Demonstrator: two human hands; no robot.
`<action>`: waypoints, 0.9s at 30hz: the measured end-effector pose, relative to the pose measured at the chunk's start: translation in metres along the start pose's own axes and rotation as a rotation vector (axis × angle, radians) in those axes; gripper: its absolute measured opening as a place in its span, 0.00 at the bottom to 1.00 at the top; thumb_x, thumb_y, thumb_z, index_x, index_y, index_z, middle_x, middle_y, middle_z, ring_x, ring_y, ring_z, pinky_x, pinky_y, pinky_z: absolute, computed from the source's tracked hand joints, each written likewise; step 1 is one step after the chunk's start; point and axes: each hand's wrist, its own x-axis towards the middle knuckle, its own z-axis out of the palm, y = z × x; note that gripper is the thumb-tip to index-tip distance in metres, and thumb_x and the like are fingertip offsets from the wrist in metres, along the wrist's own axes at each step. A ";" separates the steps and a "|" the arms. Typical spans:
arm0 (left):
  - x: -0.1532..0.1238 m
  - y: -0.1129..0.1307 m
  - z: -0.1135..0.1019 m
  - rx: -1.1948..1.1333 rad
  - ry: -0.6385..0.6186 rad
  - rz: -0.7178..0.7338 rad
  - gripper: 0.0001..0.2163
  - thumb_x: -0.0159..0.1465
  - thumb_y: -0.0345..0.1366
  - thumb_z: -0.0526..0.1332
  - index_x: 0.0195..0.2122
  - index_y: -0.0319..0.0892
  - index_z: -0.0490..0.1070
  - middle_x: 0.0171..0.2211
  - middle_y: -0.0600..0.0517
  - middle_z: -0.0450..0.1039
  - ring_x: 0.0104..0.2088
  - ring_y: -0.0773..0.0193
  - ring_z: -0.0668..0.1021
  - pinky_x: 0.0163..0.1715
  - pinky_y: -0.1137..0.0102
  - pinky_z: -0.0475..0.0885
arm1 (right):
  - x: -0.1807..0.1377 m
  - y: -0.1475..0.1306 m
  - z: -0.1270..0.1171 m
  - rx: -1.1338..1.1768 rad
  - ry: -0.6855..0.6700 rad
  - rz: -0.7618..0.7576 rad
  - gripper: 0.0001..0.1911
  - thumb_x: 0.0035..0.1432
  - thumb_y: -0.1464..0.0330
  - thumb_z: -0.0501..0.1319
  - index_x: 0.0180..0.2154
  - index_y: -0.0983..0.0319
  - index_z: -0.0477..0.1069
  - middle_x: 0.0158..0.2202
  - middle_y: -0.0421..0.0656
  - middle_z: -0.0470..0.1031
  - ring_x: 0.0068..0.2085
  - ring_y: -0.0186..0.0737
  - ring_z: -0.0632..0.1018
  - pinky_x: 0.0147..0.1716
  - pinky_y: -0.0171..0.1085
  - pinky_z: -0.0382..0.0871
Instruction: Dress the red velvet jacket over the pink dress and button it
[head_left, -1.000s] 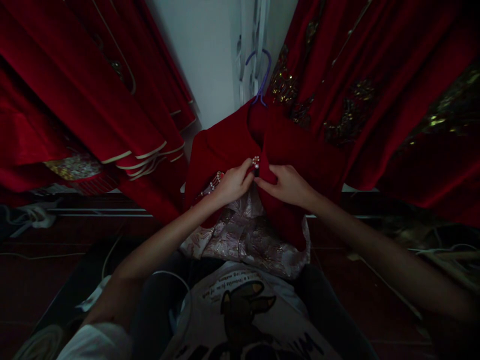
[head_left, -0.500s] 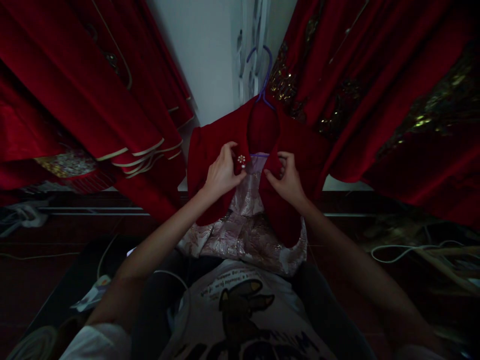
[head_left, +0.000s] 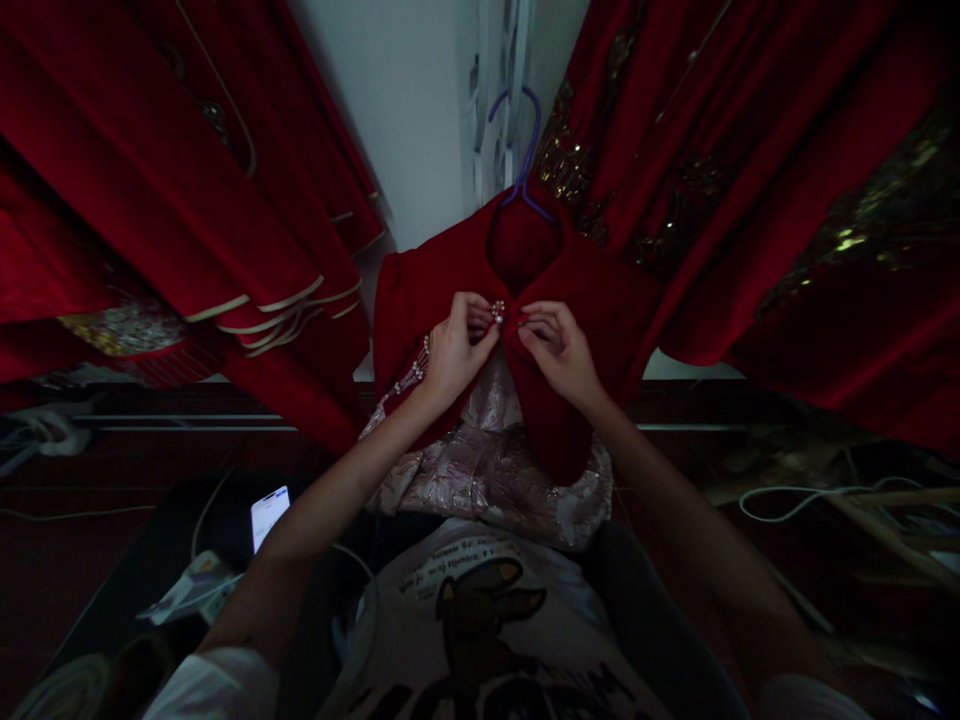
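- A red jacket (head_left: 435,265) sat on a purple hanger (head_left: 523,178), its front edges close together below the neckline.
- The left hand (head_left: 456,352) pinched one edge between its fingers at a beaded ornament (head_left: 498,311).
- The right hand (head_left: 562,355), fingers drawn narrow, gripped the opposite edge.
- Pale brocade cloth (head_left: 495,480) spread beneath the jacket, near the person's printed shirt (head_left: 487,605).
- From where I stood, a lit phone (head_left: 268,514) showed beside the left forearm (head_left: 345,487).

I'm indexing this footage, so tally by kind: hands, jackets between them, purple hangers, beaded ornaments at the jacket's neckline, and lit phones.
Hands: 2 (left hand, right hand)
Red jacket: 1
Purple hanger: 1
Beaded ornament: 1
Lit phone: 1
Total: 6
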 end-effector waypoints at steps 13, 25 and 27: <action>0.012 0.007 -0.011 0.043 -0.163 0.036 0.04 0.60 0.27 0.59 0.36 0.41 0.67 0.32 0.53 0.76 0.31 0.70 0.78 0.32 0.75 0.74 | 0.006 -0.014 0.004 -0.163 0.060 -0.051 0.10 0.61 0.62 0.61 0.43 0.60 0.70 0.42 0.44 0.78 0.41 0.38 0.81 0.37 0.36 0.76; 0.025 0.022 -0.022 0.195 -0.267 0.174 0.05 0.61 0.36 0.60 0.33 0.41 0.67 0.32 0.51 0.73 0.29 0.67 0.74 0.30 0.73 0.69 | 0.005 -0.017 0.002 -0.199 0.182 -0.045 0.13 0.59 0.60 0.64 0.44 0.57 0.80 0.45 0.43 0.81 0.43 0.43 0.82 0.48 0.45 0.78; 0.026 0.021 -0.020 0.180 -0.279 0.178 0.04 0.61 0.35 0.59 0.33 0.41 0.67 0.32 0.51 0.72 0.29 0.68 0.74 0.31 0.73 0.69 | 0.004 -0.015 0.002 -0.178 0.189 0.002 0.16 0.58 0.59 0.65 0.46 0.57 0.79 0.46 0.43 0.81 0.43 0.44 0.82 0.49 0.46 0.78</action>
